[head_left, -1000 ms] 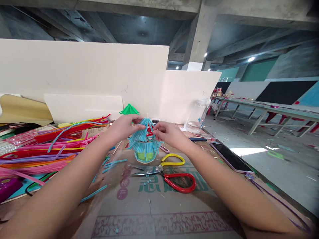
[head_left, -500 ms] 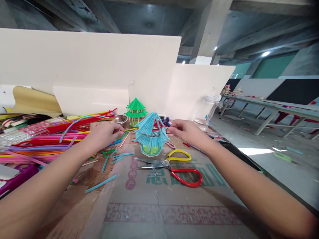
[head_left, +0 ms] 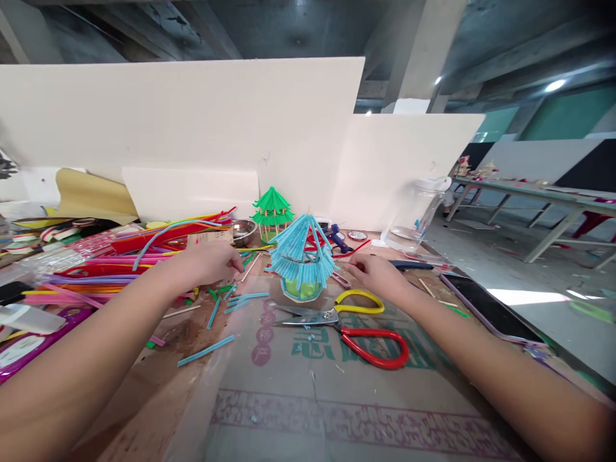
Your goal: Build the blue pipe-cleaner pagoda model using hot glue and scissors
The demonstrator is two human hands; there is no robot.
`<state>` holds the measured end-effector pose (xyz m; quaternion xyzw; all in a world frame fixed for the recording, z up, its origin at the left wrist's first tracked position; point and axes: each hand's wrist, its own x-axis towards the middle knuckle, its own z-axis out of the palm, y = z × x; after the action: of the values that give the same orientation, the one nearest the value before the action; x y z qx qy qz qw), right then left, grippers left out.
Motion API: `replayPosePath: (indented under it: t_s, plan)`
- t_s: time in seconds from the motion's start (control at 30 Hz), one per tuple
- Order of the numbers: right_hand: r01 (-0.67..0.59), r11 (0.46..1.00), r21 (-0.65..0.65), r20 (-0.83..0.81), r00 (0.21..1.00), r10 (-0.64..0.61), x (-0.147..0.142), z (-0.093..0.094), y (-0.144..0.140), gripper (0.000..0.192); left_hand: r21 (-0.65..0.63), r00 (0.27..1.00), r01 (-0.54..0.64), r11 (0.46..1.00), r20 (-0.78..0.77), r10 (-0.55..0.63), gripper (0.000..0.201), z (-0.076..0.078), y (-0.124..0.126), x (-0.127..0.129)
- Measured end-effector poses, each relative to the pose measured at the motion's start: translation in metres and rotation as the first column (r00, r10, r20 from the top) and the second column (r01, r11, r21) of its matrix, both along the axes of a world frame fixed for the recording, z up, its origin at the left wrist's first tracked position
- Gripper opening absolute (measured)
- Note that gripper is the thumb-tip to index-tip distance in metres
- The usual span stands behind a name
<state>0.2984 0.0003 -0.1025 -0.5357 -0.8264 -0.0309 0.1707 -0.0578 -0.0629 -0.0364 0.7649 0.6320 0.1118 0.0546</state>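
Clear jar at desk far right edge; contents unclear. Blue straw pavilion upright; your left hand and right hand apart, empty.

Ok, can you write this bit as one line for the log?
left hand: open, beside cut blue straws | right hand: empty, near scissors | blue straw pavilion: upright, untouched

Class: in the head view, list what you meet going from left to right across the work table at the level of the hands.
Pile of coloured sticks → left hand → blue model pavilion → right hand → phone.
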Motion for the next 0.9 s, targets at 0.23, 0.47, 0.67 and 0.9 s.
replayPosePath:
  t_s: [0.23,0.47,0.67,0.9]
  plan:
    - [0.023,0.999,0.034,0.036,0.999,-0.024,0.005,-0.034,0.015,0.029,-0.118,0.998,0.007,0.993,-0.067,-0.015,0.029,-0.024,-0.007,-0.027]
    - [0.038,0.999,-0.02,0.016,0.999,-0.038,0.008,-0.039,0.022,0.029,-0.435,0.98,0.169,0.884,-0.023,-0.198,0.027,-0.016,-0.037,-0.016]
    - [0.048,0.999,-0.019,-0.03,0.998,-0.048,0.006,-0.04,0.019,0.028,-0.373,0.924,0.25,0.893,-0.183,-0.335,0.017,-0.036,-0.044,0.002]
    - [0.091,0.989,0.118,-0.249,0.967,-0.059,0.003,-0.005,0.003,0.036,-0.122,0.955,0.242,0.963,0.205,-0.214,0.023,-0.001,-0.045,0.017]
